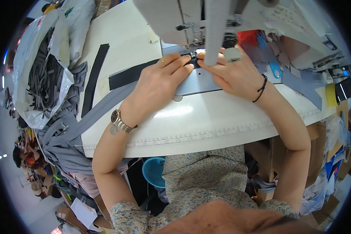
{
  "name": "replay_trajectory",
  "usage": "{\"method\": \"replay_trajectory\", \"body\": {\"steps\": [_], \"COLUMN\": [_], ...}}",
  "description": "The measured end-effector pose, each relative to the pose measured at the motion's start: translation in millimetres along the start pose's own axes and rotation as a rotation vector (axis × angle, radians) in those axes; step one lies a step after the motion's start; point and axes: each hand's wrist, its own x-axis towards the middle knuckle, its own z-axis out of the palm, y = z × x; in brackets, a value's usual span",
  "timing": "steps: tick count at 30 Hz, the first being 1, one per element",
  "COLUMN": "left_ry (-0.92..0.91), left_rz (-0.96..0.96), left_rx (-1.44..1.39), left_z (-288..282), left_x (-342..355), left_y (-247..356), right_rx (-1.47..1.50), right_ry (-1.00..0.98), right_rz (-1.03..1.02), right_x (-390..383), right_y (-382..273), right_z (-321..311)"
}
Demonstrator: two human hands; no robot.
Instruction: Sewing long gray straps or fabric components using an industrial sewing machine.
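A black fabric strip (pixel 126 77) lies across the table and runs under the presser area of a white sewing machine (pixel 163 17). My left hand (pixel 156 82) rests over it, fingertips pressed together on the strip just left of the needle. Close by on the right, my right hand (pixel 240 76) has its fingers bent at the strip's end, partly covered by a white part of the machine. Both hands are above the metal bed plate (pixel 201 82). A long grey fabric strip (pixel 109 102) passes beneath my left wrist and trails off the table's left edge.
Another black strip (pixel 94 82) lies at the table's left. Beyond it stands a white plastic bag (pixel 25 107) of dark strips. A blue-handled tool (pixel 275 70) and grey fabric (pixel 306 89) lie right of the plate. A blue basket (pixel 154 171) sits below the table.
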Motion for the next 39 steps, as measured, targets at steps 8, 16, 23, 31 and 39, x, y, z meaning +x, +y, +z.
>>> {"method": "replay_trajectory", "body": {"steps": [8,16,23,31,39], "left_ry": [0.025,0.031,0.169,-0.116,0.094], "left_rz": [-0.053,-0.119,-0.093,-0.477,-0.545], "left_rx": [-0.021,0.038,0.188,0.491,0.688], "left_z": [0.8,10.7,15.0,-64.0,-122.3], "left_x": [-0.8,-3.3,-6.4,-137.9,-156.8], "left_y": [-3.5,-12.1,-5.9,8.6,2.4], "right_rx": [-0.007,-0.02,0.064,0.045,-0.048], "right_ry": [0.039,0.052,-0.087,-0.018,0.015], "right_rz": [-0.025,-0.04,0.015,-0.052,-0.273], "right_x": [2.6,5.1,4.7,9.2,10.6], "right_y": [2.4,9.1,7.9,1.3,-11.8], "right_z": [4.4,8.8,1.9,-4.9,-6.6]}}
